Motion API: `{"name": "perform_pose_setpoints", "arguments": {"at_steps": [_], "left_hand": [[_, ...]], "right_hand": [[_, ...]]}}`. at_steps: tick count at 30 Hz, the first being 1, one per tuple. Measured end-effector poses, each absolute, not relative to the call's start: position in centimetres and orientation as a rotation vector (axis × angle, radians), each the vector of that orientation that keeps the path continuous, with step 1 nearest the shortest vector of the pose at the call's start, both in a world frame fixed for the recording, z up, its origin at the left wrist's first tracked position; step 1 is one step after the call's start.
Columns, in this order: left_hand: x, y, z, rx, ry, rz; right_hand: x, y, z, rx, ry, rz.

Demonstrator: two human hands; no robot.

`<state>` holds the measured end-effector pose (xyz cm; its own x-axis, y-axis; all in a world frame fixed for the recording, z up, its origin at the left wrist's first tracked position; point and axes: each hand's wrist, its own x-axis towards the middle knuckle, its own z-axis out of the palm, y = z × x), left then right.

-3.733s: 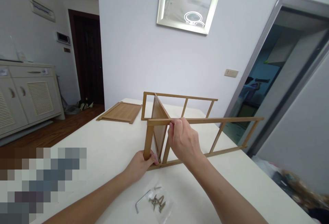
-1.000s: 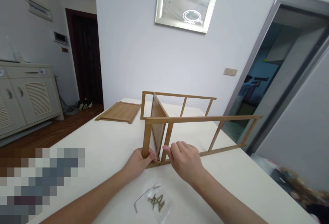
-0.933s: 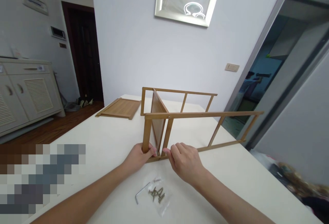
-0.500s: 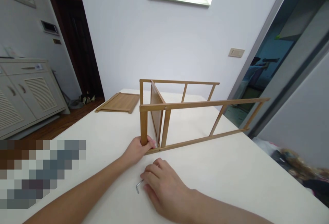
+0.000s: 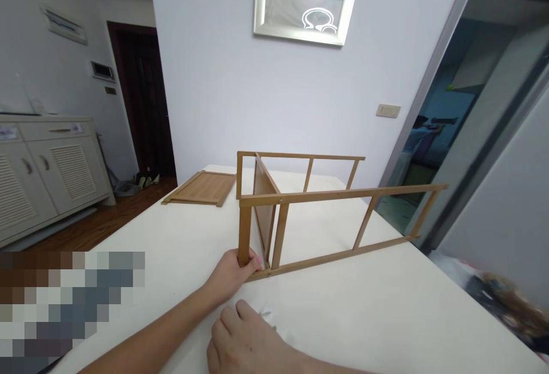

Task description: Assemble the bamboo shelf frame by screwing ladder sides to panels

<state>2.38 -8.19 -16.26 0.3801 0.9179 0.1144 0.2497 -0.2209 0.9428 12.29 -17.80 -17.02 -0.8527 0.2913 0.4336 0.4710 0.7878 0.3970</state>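
A wooden shelf frame [image 5: 338,194] lies on its side on the white table [image 5: 386,294], with one slatted panel fitted upright across it near its left end. My left hand [image 5: 234,274] is wrapped around the lower part of the frame's near left crosspiece. Closer to me, my right hand [image 5: 249,337] is low over the table, back upward and fingers curled. Whatever its fingers hold is hidden beneath it, and the hex key is out of sight. Just behind its knuckles shows a small whitish, see-through item [image 5: 268,314], partly covered by the hand.
A second wooden panel [image 5: 201,188] lies flat at the table's far left. The wall with a framed picture [image 5: 300,39] rises behind the table. A white cabinet [image 5: 68,156] stands left, and a doorway opens at right. Bundled things [image 5: 501,299] lie beyond the right edge.
My right hand has moved left and toward me, and the hex key seen by its fingers is now hidden. The whitish item has come into view. My left hand keeps its grip; the camera has tilted up.
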Motion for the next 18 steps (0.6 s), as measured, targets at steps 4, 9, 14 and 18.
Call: {"name": "perform_pose_setpoints", "arguments": {"at_steps": [4, 9, 14, 18], "left_hand": [[2.3, -8.1, -16.4, 1.718, 1.036, 0.895], [2.5, -8.2, -16.4, 1.716, 1.025, 0.907], [2.6, -8.0, -16.9, 1.689, 1.079, 0.956], [2.2, -7.8, -17.1, 1.772, 1.199, 0.95]], "right_hand": [[12.3, -17.4, -17.4, -0.558, -2.591, -0.746], [12.3, -17.6, -16.5, -0.501, -2.546, -0.698], [13.9, -17.9, -13.9, -0.591, -2.34, -0.368], [17.8, -16.8, -12.8, -0.753, -2.253, -0.242]]}}
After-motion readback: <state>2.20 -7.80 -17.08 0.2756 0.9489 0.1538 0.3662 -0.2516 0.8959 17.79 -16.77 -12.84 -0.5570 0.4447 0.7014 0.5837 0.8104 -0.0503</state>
